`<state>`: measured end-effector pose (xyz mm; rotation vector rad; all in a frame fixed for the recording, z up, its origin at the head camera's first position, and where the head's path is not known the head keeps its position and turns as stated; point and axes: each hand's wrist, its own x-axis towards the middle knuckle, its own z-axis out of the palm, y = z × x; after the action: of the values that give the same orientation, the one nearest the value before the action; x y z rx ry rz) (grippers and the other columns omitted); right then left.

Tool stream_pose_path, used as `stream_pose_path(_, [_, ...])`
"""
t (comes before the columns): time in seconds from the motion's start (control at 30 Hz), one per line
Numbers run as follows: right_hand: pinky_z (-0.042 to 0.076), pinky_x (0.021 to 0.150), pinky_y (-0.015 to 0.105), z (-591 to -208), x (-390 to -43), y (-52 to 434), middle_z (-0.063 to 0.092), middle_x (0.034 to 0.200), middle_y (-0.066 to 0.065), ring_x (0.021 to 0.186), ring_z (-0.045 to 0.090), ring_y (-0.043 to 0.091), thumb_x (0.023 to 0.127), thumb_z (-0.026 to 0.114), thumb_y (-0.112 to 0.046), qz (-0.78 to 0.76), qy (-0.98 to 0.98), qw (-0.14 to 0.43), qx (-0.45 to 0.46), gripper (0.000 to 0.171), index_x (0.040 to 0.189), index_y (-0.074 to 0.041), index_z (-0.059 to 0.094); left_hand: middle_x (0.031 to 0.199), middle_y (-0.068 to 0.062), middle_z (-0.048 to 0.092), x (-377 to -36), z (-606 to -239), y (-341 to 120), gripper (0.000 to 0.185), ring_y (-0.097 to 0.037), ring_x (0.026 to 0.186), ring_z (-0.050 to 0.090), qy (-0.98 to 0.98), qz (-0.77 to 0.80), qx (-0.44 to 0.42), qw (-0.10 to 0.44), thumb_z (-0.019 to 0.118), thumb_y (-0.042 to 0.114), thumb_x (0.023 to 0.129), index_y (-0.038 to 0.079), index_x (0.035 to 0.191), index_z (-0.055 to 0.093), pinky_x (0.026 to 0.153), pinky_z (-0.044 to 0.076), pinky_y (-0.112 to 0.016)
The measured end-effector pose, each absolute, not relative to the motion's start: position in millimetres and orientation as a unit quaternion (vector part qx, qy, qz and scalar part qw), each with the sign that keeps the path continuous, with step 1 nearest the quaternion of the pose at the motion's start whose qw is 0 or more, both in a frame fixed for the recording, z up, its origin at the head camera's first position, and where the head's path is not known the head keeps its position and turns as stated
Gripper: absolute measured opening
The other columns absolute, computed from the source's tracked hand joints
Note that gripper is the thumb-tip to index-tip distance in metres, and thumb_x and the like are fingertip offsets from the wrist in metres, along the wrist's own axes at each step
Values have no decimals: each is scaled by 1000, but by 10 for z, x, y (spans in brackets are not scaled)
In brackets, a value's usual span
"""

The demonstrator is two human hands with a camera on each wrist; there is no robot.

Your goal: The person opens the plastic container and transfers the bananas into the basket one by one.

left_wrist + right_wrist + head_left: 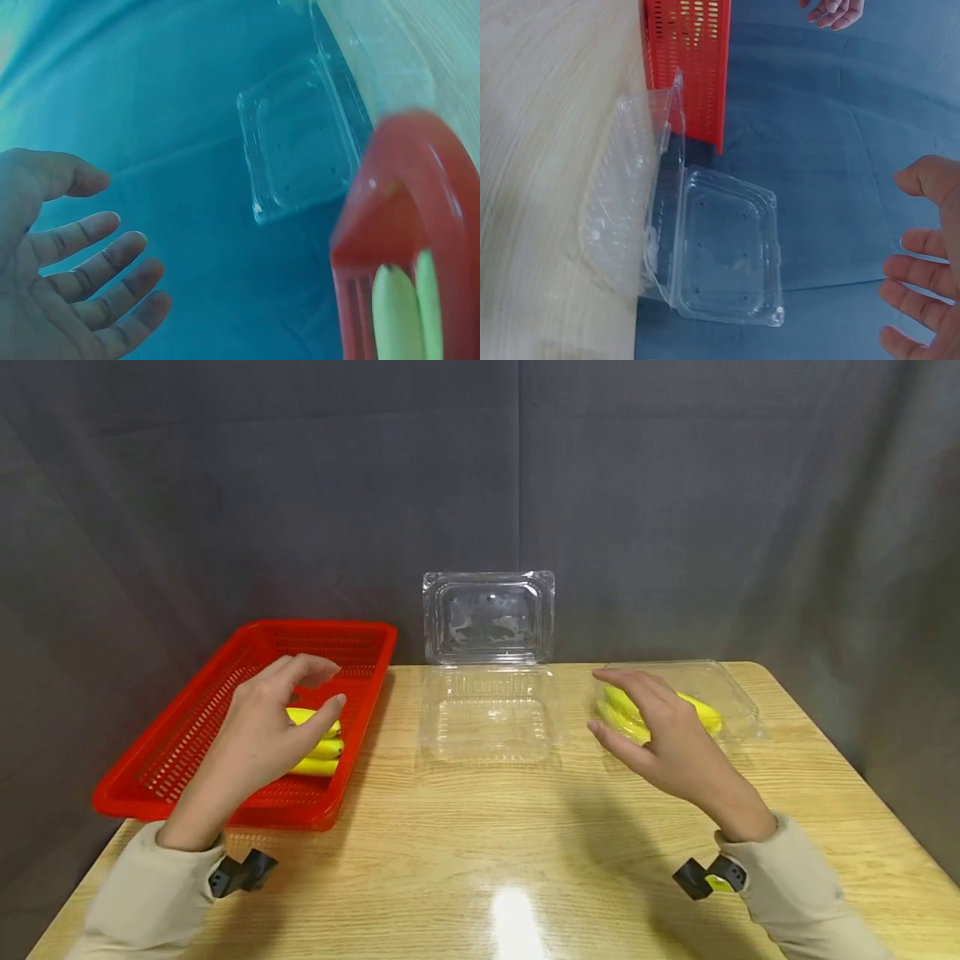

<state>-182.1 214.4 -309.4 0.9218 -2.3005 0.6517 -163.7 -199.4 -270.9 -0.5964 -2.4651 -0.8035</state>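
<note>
Left hand (273, 727) hovering over the near right part of the red basket (187, 727), fingers loosely spread and slightly curved, holding nothing. Directly beneath it, a small bunch of bananas (318, 747) on the basket floor, long axes running roughly left to right, tips toward the basket's right wall. Thumb and forefinger just above the top banana; cannot tell whether touching. From the left wrist, the same hand (67, 270) seen open with fingers fanned, basket rim (409, 187) and two banana ends (405, 311) off to the side.

Right hand (663, 735) poised over a second clear box (731, 693) at the right of the worktop (480, 852), fingers extended and slightly parted, gripping nothing. More bananas (701, 712) inside that box, lying at a slant from near left to far right, partly hidden behind the hand. From the right wrist, only the fingers (922, 277) at the frame edge, relaxed and apart.

Between the two hands, an open clamshell (487, 714) at the far middle of the worktop, its lid (487, 614) standing upright against the dark backdrop, its tray holding nothing.

Basket bananas nearest the left hand, right below it; boxed bananas nearest the right hand, under the palm. Clamshell well apart from both hands, about midway.
</note>
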Motion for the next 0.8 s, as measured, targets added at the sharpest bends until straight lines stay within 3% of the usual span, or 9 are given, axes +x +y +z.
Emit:
stream_pose_path(0.2, [42,99,39,-2997,-1748,2256,60,126,10,116,55,30,81,71,-14,228,-848,312,362,52,130,-3,56,108,-12,62,-1653,-2679,-1767,28,-29,97,59,-882,-294,-263,259,70,8,86,1,111,61,81,47,-47])
stream_pose_path(0.33, [41,99,32,-2952,-1697,2329,61,123,10,112,57,30,90,63,-31,222,-841,329,368,47,128,-3,58,107,-11,62,-1666,-2663,-1621,27,-27,97,59,-871,-295,-287,268,70,7,85,1,110,61,83,49,-46])
stream_pose_path(0.47, [41,96,34,-2921,-1659,2404,63,119,9,108,59,30,95,51,-45,200,-837,350,369,53,125,-2,60,109,-10,61,-1669,-2652,-1492,27,-26,97,58,-867,-293,-305,263,69,8,85,1,110,61,80,50,-43])
stream_pose_path(0.63, [38,96,28,-2884,-1604,2506,63,117,7,107,58,25,95,49,-45,176,-851,346,354,54,124,-2,60,108,-9,60,-1666,-2645,-1338,27,-23,89,54,-863,-280,-331,261,69,11,86,1,110,60,74,50,-38])
stream_pose_path(0.8, [35,98,21,-2869,-1557,2597,63,115,8,105,58,26,95,50,-45,163,-850,357,351,54,123,-1,60,109,-8,60,-1659,-2644,-1188,29,-24,101,55,-856,-265,-353,268,68,14,86,2,111,61,81,51,-40])
